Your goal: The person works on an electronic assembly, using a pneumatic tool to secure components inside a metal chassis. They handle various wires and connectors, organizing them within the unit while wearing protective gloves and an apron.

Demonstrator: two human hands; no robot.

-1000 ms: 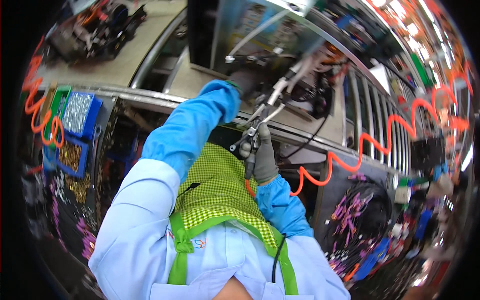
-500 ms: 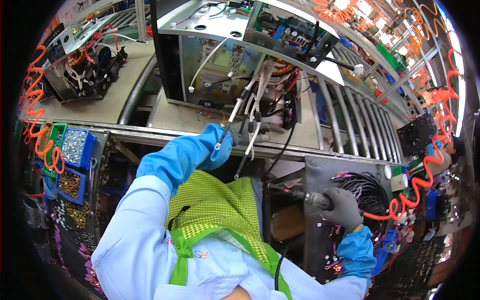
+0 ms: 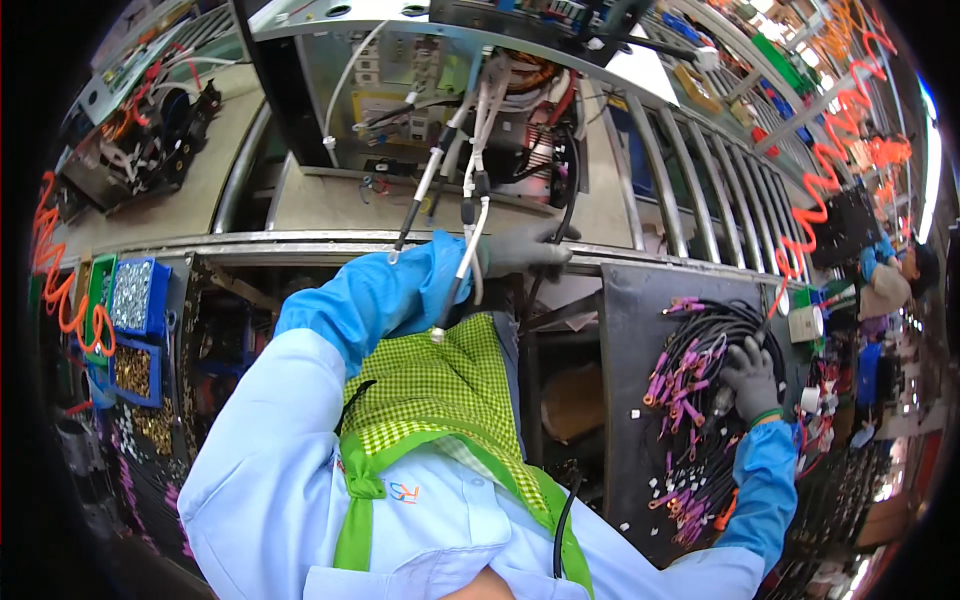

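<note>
Left hand [image 3: 520,250], gloved fingers closed, is gripping hanging cables [image 3: 470,215] below the open metal chassis [image 3: 420,60]; my right hand [image 3: 750,375] is closing on the black wire bundle [image 3: 720,330] on the dark tray [image 3: 630,400]: limp, light, probably best taken mid-bundle, not by the purple terminals [image 3: 665,385]

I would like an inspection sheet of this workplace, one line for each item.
Surface: grey conveyor bench with rollers.
Job's things: open metal chassis with hanging white and black leads; bundle of black wires with purple terminals on a dark panel.
Clutter: blue bins of small parts; loose terminals on the panel.
Grippers: left hand, gloved, at the bench edge under the leads; right hand, gloved, on the wire bundle.
Cables: orange coiled hoses.
Surroundings: another person far right.
</note>
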